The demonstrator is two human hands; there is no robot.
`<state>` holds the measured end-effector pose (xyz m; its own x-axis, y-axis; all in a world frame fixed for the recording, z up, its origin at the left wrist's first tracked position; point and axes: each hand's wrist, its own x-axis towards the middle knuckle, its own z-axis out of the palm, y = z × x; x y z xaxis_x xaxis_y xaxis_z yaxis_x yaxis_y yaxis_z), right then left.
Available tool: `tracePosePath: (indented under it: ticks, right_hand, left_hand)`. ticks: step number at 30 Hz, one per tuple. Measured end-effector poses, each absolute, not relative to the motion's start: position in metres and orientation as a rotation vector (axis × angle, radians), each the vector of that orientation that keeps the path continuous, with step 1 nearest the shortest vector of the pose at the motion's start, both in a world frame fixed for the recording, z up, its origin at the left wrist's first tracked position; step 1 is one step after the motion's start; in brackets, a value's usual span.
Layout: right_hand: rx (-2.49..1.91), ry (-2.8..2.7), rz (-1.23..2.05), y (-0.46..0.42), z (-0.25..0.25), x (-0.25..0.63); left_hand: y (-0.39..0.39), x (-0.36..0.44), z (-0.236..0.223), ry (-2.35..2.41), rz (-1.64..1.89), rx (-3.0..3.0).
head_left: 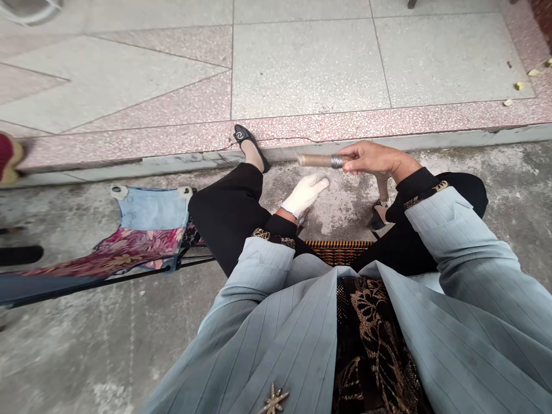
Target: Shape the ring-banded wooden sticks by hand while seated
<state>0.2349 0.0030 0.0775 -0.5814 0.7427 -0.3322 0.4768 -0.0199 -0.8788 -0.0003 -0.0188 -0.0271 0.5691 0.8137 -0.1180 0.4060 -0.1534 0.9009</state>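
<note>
My right hand (371, 157) is bare and holds a short brown rod (315, 160) by one end, between thumb and fingers. Silvery wire (337, 161) is wound in a tight coil around the rod close to my fingertips. The rod points left, roughly level, above the concrete ground. Lower and to the left, my left hand (304, 194) wears a white glove. Its fingers are curled together, and whatever they may hold is hidden. A gap separates the gloved hand from the rod.
Between my knees is a woven brown wicker edge (340, 250). A folding chair with patterned fabric (138, 247) stands at left. Ahead, a raised tiled step (310, 69) runs across, with my black shoe (245, 138) against its edge. Yellowish petals (520, 86) lie at far right.
</note>
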Motion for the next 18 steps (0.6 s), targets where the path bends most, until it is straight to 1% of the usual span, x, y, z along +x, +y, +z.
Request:
tracePosePath:
  ticks: [2, 5, 9, 11, 12, 14, 16, 18]
  right_hand:
    - [-1.394, -1.880, 1.558, 0.007, 0.073, 0.235]
    - [-1.637, -1.866, 1.352, 0.014, 0.057, 0.232]
    - [-1.974, -2.243, 1.002, 0.015, 0.041, 0.225]
    - [-2.044, -2.523, 0.927, 0.011, 0.038, 0.220]
    - [-2.032, -2.655, 0.944, 0.008, 0.037, 0.218]
    - [-1.911, -2.866, 1.080, 0.003, 0.036, 0.215]
    - [-1.728, -2.944, 1.356, 0.000, 0.037, 0.216]
    - [-1.487, -2.881, 1.736, 0.000, 0.044, 0.220]
  left_hand:
    - [-0.024, 0.005, -0.027, 0.984, 0.407, 1.782]
    - [-0.030, 0.010, -0.019, 0.921, 0.323, 1.862]
    - [-0.034, 0.010, -0.007, 0.873, 0.265, 2.019]
    - [-0.033, 0.008, -0.003, 0.891, 0.226, 2.082]
    - [-0.032, 0.006, -0.001, 0.898, 0.211, 2.104]
    - [-0.029, 0.002, -0.001, 0.902, 0.211, 2.137]
    - [-0.025, -0.002, -0.001, 0.924, 0.252, 2.144]
    - [-0.022, -0.006, -0.002, 0.959, 0.305, 2.102]
